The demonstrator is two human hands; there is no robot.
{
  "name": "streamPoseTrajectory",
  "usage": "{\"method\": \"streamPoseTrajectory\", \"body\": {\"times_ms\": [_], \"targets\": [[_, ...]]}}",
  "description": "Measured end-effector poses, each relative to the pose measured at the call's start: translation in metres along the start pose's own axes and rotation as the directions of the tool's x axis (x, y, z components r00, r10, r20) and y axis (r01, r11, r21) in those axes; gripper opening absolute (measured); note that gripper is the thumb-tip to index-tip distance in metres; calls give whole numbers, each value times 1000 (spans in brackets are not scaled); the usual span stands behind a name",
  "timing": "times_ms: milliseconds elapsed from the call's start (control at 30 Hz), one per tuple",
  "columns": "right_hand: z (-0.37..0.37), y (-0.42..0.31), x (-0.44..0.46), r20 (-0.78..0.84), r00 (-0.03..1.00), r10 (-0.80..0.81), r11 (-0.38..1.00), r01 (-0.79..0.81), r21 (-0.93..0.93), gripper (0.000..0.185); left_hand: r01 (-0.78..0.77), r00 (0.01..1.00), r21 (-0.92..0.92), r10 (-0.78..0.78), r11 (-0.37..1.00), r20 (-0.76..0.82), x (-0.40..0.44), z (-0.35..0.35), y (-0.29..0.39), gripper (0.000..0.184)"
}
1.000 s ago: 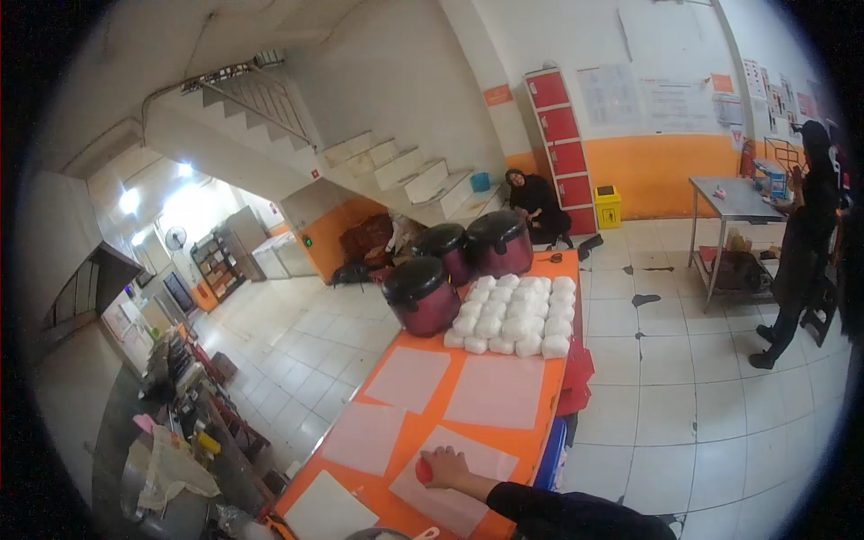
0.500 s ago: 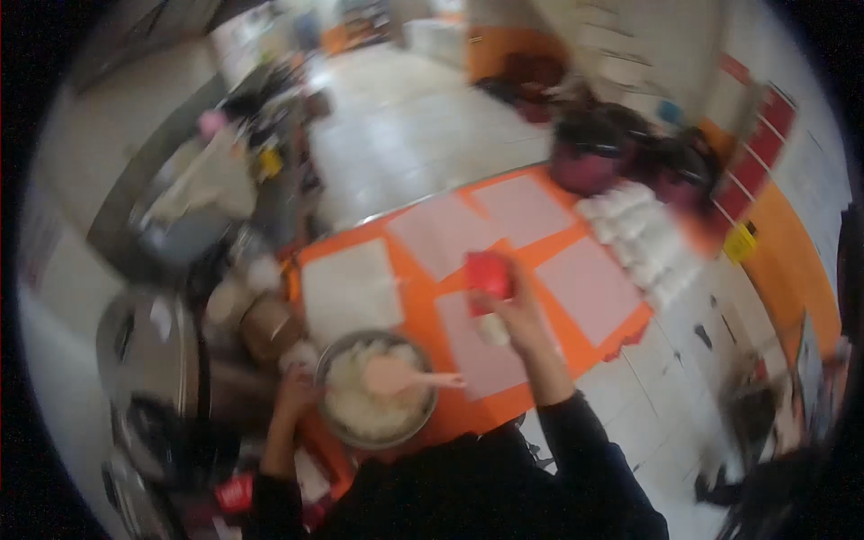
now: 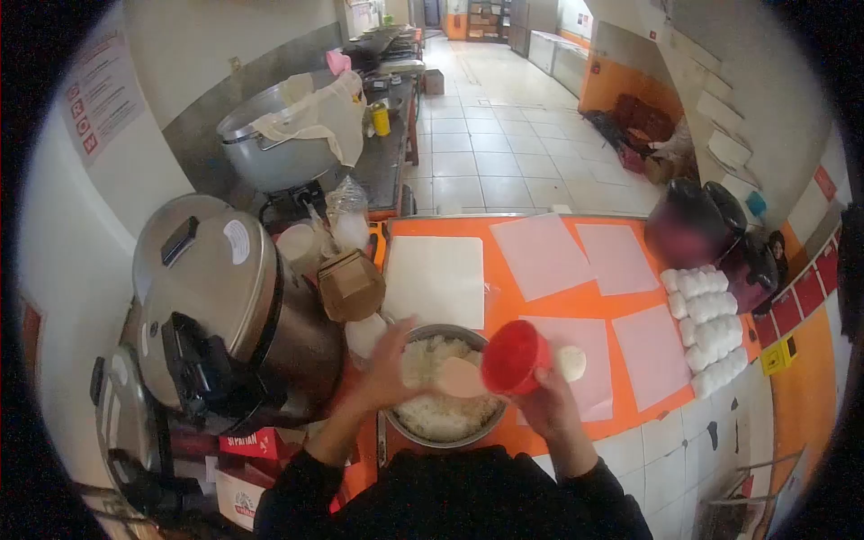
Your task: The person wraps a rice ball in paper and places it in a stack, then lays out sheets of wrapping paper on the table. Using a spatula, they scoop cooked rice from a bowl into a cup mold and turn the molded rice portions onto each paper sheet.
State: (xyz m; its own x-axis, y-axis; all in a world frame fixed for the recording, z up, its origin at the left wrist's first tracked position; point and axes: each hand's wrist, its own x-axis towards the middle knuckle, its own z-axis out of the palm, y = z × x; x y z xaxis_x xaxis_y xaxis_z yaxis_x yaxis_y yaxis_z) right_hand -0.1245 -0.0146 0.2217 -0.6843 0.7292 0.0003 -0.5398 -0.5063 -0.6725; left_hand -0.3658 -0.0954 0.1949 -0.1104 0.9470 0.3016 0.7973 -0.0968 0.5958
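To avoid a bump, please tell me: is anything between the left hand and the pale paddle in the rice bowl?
Nothing visible stands between the left hand and the paddle; the red cup, in the right hand, hides its right end.

Setting appears to be a catering kitchen, as evidenced by a big lidded cooker [image 3: 211, 306], a cloth-draped metal pot [image 3: 256, 160] by a long counter [image 3: 393, 153], a metal bowl [image 3: 450, 442] of cooked rice [image 3: 441, 418], rows of white portions [image 3: 711, 331] on an orange table [image 3: 502, 292], and a tiled floor [image 3: 490, 162].
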Motion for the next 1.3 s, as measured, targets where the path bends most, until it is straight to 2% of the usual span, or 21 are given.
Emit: {"method": "streamPoseTrajectory", "body": {"times_ms": [67,100,167,200,233,267,300,333,367,400,433,467,500,533,600,633,700,900,1000,1167,1300], "targets": [[4,18,5,16,997,74,992,-75,103,65,-87,996,-561,60,823,-68,8,18,41,100],[9,26,8,55,987,152,966,-161,203,64,-93,996,-569,67,817,-66,10,32,41,100],[9,38,10,-18,996,90,983,-86,164,59,-120,985,-851,-47,512,-167,8,58,37,103],[-8,38,10,-12,999,31,975,-33,-218,58,-117,979,-906,-108,407,-175,2,61,42,100],[-25,37,8,11,1000,-20,826,22,-564,61,-111,980,-908,-105,405,-167,-5,62,38,100],[-38,31,3,33,994,-102,662,92,-744,59,-110,972,-891,-139,441,-189,-13,60,30,98],[-42,28,2,31,994,-106,660,94,-745,59,-114,960,-872,-172,476,-219,-16,59,21,96],[-42,24,0,-66,995,-74,224,-48,-973,56,-114,960,-874,-175,472,-220,-19,57,9,96],[-42,24,-4,-171,981,-87,-265,-188,-946,54,27,966,-867,-236,498,-105,-25,54,-3,95],[-38,37,-5,-229,973,-37,-207,-231,-951,41,166,956,-840,-295,517,7,-28,51,-12,93],[-35,45,-4,-233,972,-36,-208,-235,-949,41,168,955,-841,-295,514,11,-29,45,-13,93],[-33,50,-2,-284,959,4,-318,-268,-909,37,226,964,-514,-265,828,-4,-28,35,-8,92],[-32,53,1,-337,941,35,-425,-291,-857,33,226,974,-78,-227,971,-5,-25,25,-4,91],[-31,45,0,-338,941,33,-425,-293,-857,33,224,974,-78,-225,971,-4,-22,17,1,91],[-21,17,-5,-170,965,200,-611,-12,-791,23,131,974,285,-176,950,141,-19,5,9,88],[-9,5,-5,-172,963,206,-610,-11,-793,23,136,973,284,-182,949,144,-17,6,10,88],[13,-18,2,-117,970,211,-777,94,-622,14,170,910,336,-279,926,307,-12,13,14,86],[4,6,42,-208,947,246,-835,98,-542,13,-30,968,405,-74,914,239,-12,55,-16,84],[-15,-5,52,-156,954,257,-791,115,-602,17,-42,945,311,-63,950,320,-8,52,-18,85],[-67,-8,60,72,962,264,-647,232,-726,28,-31,928,238,-61,971,366,-3,63,-28,89],[-59,12,54,66,971,229,-634,200,-747,26,-5,885,167,-74,986,460,5,60,-27,92]]}}
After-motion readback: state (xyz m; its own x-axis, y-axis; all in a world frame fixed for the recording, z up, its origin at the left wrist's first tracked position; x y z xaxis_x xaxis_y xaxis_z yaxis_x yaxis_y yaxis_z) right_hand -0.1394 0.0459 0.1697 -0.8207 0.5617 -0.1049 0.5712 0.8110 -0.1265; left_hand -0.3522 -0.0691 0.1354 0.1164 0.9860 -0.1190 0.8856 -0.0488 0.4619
